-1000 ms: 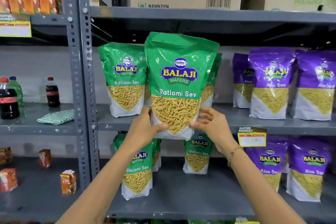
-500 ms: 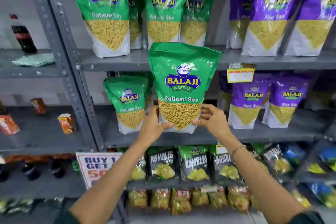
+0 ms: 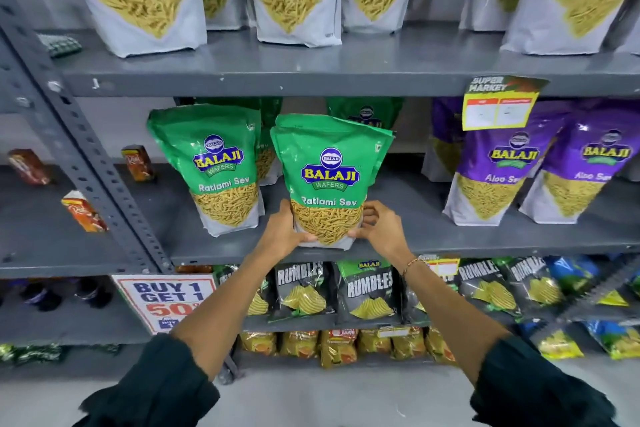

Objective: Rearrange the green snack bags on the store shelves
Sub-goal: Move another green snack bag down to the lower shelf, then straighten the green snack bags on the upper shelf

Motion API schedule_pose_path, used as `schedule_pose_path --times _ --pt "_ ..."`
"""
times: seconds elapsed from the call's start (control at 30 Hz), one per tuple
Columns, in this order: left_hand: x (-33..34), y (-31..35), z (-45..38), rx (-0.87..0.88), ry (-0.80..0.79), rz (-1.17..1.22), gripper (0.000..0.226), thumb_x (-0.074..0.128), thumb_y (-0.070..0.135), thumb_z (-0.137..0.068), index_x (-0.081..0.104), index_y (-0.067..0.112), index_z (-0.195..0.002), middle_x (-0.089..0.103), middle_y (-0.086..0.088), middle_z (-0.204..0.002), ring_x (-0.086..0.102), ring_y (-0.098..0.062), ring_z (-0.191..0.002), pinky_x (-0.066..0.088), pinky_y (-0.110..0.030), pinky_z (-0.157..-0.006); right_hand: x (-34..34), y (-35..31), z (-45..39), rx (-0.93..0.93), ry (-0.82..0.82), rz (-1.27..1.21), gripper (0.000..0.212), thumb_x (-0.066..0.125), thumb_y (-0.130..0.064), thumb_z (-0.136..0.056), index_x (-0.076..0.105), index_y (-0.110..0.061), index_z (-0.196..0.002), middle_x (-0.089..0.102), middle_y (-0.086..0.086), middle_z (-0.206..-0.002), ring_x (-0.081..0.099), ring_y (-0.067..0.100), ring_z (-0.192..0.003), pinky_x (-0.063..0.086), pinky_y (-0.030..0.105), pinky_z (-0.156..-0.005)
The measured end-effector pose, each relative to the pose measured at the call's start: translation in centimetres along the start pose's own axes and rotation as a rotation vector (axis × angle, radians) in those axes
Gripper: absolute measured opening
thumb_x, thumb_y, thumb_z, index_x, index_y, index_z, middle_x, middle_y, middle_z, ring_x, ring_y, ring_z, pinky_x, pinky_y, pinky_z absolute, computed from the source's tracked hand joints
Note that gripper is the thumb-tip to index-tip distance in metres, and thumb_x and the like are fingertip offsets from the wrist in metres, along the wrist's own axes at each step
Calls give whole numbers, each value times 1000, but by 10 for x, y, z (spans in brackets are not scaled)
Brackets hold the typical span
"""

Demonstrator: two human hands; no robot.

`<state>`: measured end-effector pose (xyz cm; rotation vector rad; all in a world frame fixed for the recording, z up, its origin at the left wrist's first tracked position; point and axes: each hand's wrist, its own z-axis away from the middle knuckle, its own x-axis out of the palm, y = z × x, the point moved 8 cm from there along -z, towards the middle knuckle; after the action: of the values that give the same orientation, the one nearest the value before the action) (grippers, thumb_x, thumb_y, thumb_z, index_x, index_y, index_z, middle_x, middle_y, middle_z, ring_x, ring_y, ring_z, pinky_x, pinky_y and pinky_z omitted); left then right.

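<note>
Shelving of grey steel [image 3: 346,80] fills the head view, tiers running left to right, with a perforated upright [image 3: 86,163] slanting from 10 o'clock down toward centre. Upper tier, 12 o'clock: bottoms of several sev pouches, tops cut off by the frame edge. Middle tier [image 3: 485,246], centre: one green Ratlami Sev pouch [image 3: 330,177] stands upright at the front edge, base apparently on the shelf surface; contact not fully resolvable. Second green Ratlami Sev pouch [image 3: 218,166] stands just beside it at 9 o'clock, not touching. More green pouches [image 3: 367,111] sit behind, mostly hidden. Purple Aloo Sev pouches [image 3: 502,166] stand at 3 o'clock on the same tier, well apart from the held pouch.

Left hand [image 3: 282,232] clasps the lower left corner of the centre pouch, fingers wrapped around the side, thumb across the front. Right hand [image 3: 379,229] grips the lower right corner, fingers curled against the pouch edge; a thin bracelet [image 3: 414,262] on that wrist. Dark sleeves cover both forearms at 6 o'clock.

Lower tier, 6 o'clock: black Rumbles chip bags [image 3: 367,291] in a row. Yellow price tag [image 3: 498,104] hangs from the upper tier at 2 o'clock. "BUY 1 GET 1" sign [image 3: 162,298] at 8 o'clock. Small orange juice cartons [image 3: 83,211] at 9 o'clock.
</note>
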<state>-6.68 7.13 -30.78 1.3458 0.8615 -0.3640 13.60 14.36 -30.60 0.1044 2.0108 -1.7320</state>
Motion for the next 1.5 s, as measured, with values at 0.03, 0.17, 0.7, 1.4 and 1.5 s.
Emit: schedule_pose_path --times 0.03,0.17,0.7,1.4,1.5 --pt "2 -2 -8 -11 2 -1 74 84 29 -61 34 11 -113 61 -18 -114 59 -33 -104 42 -33 -70 2 2 -9 3 -9 11 56 86 -6 -54 57 -10 -103 64 -6 -81 63 12 -77 55 21 -71" --pt "8 -7 -34 -45 20 -5 71 84 27 -62 34 11 -109 62 -17 -112 59 -33 -103 40 -31 -70 6 11 -41 25 -35 22 57 86 -3 -53 58 -7 -102 65 1 -85 64 17 -79 56 31 -77" --pt "-32 54 -5 37 39 -416 42 59 38 -85 54 0 -102 66 -17 -95 64 -33 -92 50 -37 -75 -8 -24 -23 113 -329 551 41 70 -33 -77 58 2 -97 64 20 -104 58 36 -104 46 39 -78" --pt "-300 229 -73 380 466 247 63 72 22 -78 41 -5 -126 56 -15 -122 55 -29 -113 44 -41 -97 -101 -355 -102 -440 45 188 37 71 -28 -77 60 -6 -104 66 9 -96 62 23 -91 52 38 -87" --pt "-287 213 -99 256 324 58 85 72 25 -78 22 -1 -141 31 -19 -149 35 -34 -135 28 -42 -112 -79 -345 -117 -386 -34 248 52 75 -32 -73 58 3 -108 66 20 -112 61 33 -103 49 46 -95"
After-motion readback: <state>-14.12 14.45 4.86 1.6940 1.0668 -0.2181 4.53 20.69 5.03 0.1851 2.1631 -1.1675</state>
